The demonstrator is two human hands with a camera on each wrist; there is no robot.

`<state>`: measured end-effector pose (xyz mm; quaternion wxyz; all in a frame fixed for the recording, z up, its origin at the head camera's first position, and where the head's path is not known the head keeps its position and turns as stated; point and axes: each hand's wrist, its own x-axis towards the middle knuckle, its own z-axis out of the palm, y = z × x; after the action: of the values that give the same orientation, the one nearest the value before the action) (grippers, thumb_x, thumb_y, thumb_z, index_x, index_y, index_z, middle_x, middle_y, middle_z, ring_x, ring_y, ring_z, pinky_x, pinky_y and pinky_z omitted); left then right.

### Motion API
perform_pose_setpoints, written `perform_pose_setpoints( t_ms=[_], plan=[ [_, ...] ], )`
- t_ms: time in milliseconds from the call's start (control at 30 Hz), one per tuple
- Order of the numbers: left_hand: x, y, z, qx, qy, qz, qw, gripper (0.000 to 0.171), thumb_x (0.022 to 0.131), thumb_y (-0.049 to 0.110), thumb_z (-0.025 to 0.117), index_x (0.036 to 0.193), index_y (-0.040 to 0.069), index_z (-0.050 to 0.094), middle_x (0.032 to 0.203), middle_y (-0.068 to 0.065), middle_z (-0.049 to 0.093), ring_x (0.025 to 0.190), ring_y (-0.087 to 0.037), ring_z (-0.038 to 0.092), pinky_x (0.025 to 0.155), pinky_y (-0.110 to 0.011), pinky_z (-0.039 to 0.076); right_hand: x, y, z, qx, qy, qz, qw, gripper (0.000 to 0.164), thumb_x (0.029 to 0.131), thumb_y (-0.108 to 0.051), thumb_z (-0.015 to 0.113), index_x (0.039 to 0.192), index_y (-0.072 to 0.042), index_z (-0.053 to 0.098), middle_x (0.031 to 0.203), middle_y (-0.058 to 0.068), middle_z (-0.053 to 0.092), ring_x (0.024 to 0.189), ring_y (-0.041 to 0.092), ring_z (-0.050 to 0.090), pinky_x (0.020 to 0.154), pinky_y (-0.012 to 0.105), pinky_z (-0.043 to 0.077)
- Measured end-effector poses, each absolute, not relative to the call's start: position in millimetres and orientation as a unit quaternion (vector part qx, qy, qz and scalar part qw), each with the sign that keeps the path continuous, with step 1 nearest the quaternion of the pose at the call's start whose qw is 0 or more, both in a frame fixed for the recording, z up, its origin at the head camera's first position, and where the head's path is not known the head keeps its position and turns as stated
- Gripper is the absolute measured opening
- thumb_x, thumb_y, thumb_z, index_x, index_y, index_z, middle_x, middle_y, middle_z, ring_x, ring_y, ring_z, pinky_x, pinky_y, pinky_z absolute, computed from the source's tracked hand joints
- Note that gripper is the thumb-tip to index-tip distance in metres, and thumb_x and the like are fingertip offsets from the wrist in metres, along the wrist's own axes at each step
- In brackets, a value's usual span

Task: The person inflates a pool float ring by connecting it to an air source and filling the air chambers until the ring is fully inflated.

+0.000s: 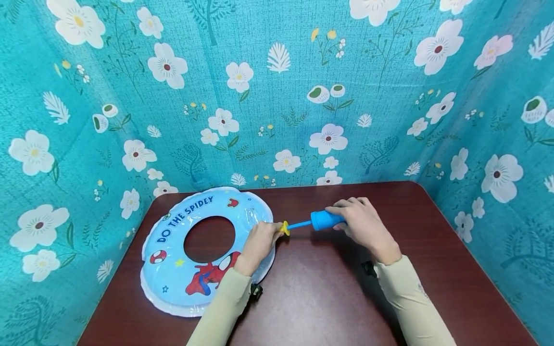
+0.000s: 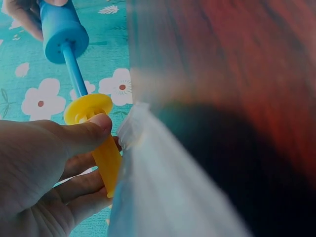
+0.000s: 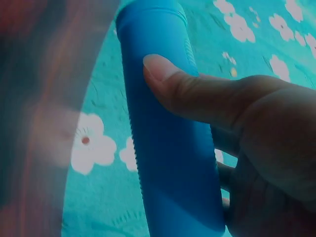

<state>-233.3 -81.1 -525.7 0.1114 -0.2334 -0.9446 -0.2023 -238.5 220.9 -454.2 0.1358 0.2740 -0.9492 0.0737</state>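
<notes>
A blue hand pump (image 1: 325, 220) is held above the table between both hands. My right hand (image 1: 361, 223) grips its thick blue barrel (image 3: 165, 128), with the thumb lying along the side. A thin blue rod (image 2: 74, 69) runs from the barrel to a yellow end piece with a round flange (image 2: 89, 107). My left hand (image 1: 258, 242) pinches that yellow piece between thumb and fingers, over the right edge of a light blue swim ring (image 1: 166, 276). In the left wrist view, the ring's clear edge (image 2: 153, 173) stands beside the yellow piece; whether they touch I cannot tell.
The swim ring, printed with a red cartoon figure (image 1: 205, 278) and lettering, lies on the left of a dark red-brown table (image 1: 311, 298). A teal flowered curtain (image 1: 259, 129) surrounds the table's back and sides. Small black devices (image 1: 256, 291) sit at both wrists.
</notes>
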Motion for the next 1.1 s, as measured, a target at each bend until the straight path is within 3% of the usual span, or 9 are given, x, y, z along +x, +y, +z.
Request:
perform_pose_setpoints(
  t_ms=[233,533,833,1100],
  plan=[
    [-234.1,-79.3,-527.2,-0.234,-0.944,-0.204,0.110,0.008,0.101,0.019,0.075,0.095,0.013,0.075,0.085,-0.003,0.077,0.075,-0.017,0.072,0.068,-0.027,0.057,-234.1,187.4,-472.8,0.285,-0.943,0.026,0.171,0.055,0.081,-0.026,0.096,0.132,-0.018,0.077,0.126,0.011,0.076,0.112,0.036,0.068,0.098,0.059,0.051],
    [-235.0,-78.7,-527.3,-0.245,-0.940,-0.206,0.115,0.008,0.102,0.017,0.074,0.097,0.011,0.077,0.082,-0.002,0.075,0.073,-0.014,0.070,0.065,-0.025,0.052,-234.0,170.9,-490.4,0.301,-0.937,0.022,0.176,0.055,0.085,-0.029,0.092,0.136,-0.020,0.075,0.129,0.010,0.075,0.115,0.034,0.068,0.100,0.056,0.052],
    [-234.8,-82.1,-525.3,-0.233,-0.941,-0.221,0.104,0.008,0.102,0.018,0.074,0.097,0.013,0.076,0.083,-0.001,0.075,0.072,-0.013,0.066,0.068,-0.024,0.053,-240.0,197.9,-472.4,0.291,-0.942,0.060,0.156,0.058,0.083,-0.026,0.094,0.137,-0.019,0.074,0.130,0.010,0.074,0.119,0.034,0.066,0.104,0.055,0.048],
    [-234.3,-84.4,-524.8,-0.233,-0.938,-0.233,0.107,0.008,0.102,0.019,0.073,0.096,0.014,0.075,0.088,-0.002,0.077,0.078,-0.017,0.072,0.071,-0.027,0.058,-241.5,235.1,-446.5,0.275,-0.948,0.084,0.139,0.060,0.079,-0.018,0.097,0.135,-0.016,0.075,0.129,0.011,0.074,0.121,0.036,0.066,0.109,0.058,0.044]
  ],
)
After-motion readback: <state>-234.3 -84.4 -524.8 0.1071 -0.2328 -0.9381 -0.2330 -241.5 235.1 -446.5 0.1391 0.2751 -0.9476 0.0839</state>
